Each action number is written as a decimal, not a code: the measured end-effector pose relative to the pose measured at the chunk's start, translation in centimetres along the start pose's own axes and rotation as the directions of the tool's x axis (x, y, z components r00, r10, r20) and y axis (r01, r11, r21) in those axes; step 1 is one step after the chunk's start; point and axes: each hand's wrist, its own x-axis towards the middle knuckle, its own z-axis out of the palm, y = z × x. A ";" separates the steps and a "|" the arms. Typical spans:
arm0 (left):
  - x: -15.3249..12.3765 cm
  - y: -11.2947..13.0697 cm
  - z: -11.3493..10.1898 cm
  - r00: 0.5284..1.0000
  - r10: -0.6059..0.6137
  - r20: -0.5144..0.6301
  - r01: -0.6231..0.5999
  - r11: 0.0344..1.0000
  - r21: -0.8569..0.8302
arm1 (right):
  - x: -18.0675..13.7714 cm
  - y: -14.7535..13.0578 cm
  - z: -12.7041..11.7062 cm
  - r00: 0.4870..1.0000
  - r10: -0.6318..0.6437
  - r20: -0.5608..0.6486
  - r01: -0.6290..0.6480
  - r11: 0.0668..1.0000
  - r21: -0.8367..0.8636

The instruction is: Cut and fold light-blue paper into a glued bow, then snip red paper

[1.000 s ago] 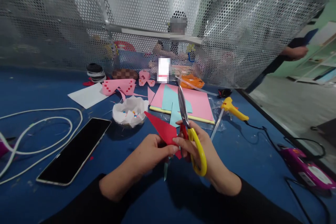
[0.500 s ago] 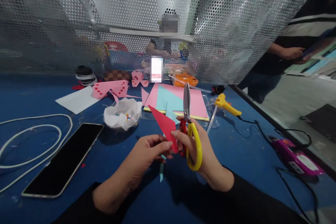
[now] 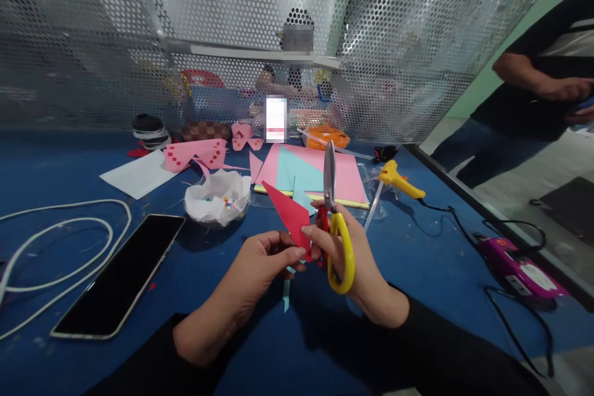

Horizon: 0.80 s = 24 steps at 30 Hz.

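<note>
A pointed piece of red paper (image 3: pixel 288 213) is pinched at its lower end between the fingertips of both hands. My left hand (image 3: pixel 266 260) is closed on its bottom edge from the left. With thumb and fingers my right hand (image 3: pixel 348 253) grips the same paper, and scissors (image 3: pixel 342 247) with yellow and red handles hang on that hand, blades upward and shut. Beneath the hands lies a narrow light-blue paper strip (image 3: pixel 286 296), partly hidden. Behind the red paper, light-blue paper (image 3: pixel 301 176) rests on a stack of pink sheets (image 3: pixel 346 168).
A phone (image 3: pixel 120 275) and white cable (image 3: pixel 111 247) lie left. A paper-lined bowl (image 3: pixel 218 198) holds small bits, near pink paper bows (image 3: pixel 197 154). Right are a yellow glue gun (image 3: pixel 401 180) and a magenta power strip (image 3: pixel 520 267). A person (image 3: pixel 533 86) stands beyond the table edge.
Both hands keep their hold on the red paper, with only slight finger movement. The view has shifted a little. The person at right appears farther into view, arms in a different position.
</note>
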 end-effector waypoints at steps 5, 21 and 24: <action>-0.2 0.3 0.0 0.999 0.022 -0.026 -0.022 1.000 0.005 | 0.0 -0.1 0.0 1.000 0.012 0.005 -0.012 1.000 -0.006; 0.7 1.0 -0.9 0.922 0.144 -0.358 -0.205 0.969 -0.137 | -0.6 -0.1 0.3 0.983 0.114 0.145 -0.110 0.993 -0.039; 1.0 1.2 -1.6 0.884 0.164 -0.437 -0.255 0.954 -0.158 | -0.9 -0.1 0.4 0.974 0.140 0.178 -0.135 0.990 -0.042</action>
